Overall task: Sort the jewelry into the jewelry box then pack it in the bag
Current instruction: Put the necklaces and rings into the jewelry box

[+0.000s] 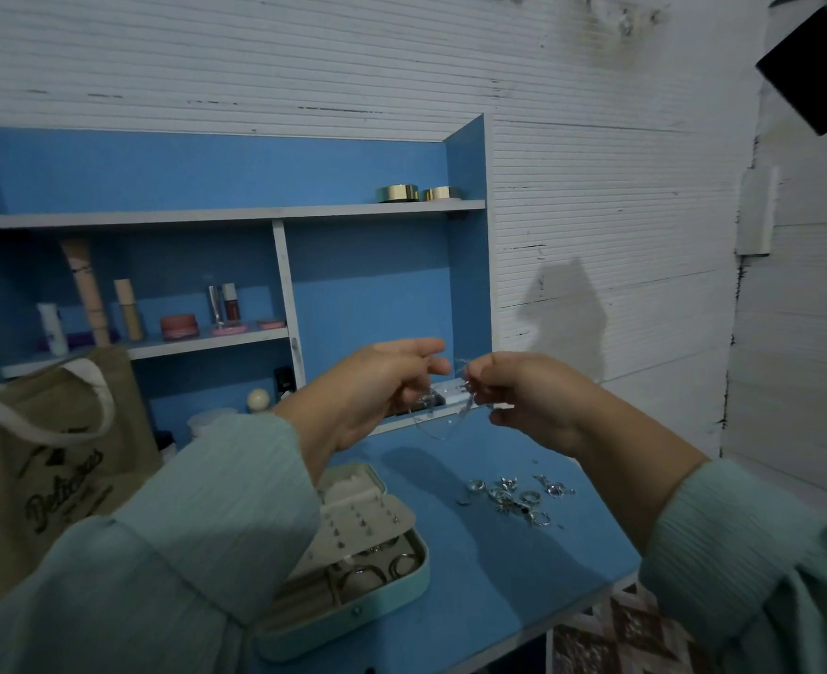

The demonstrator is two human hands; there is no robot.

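While both hands, left and right, pinch a thin chain aloft above the worktop, it sags unsupported between them. A slackened pinch would likely drop it short of the open jewelry box, or tangle it among the loose rings.

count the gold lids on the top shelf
2: one gold lid and a second right beside it, both at the right end of the top shelf. None seem hidden.
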